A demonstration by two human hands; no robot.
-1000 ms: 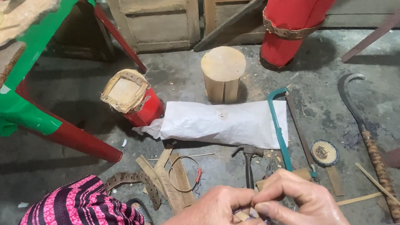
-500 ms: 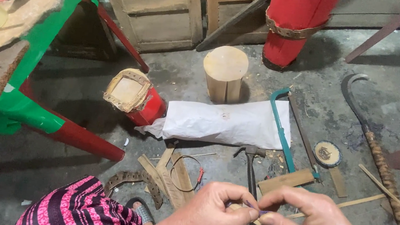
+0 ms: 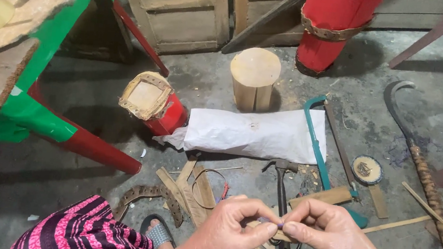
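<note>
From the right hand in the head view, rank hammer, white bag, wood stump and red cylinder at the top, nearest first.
From the right hand:
1. Hammer, just left, by the fingertips.
2. White bag, ahead on the floor.
3. Wood stump, behind the bag.
4. Red cylinder, top, farthest.

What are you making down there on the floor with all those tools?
A person sits low over a concrete floor, pinching something tiny and purplish between the fingertips of the left hand and the right hand; it is too small to tell what it is. Below the hands lie a hammer, flat wood strips and a wire loop. Farther off are a green-framed hacksaw, a white sack, a short wooden log and a curved blade.
</note>
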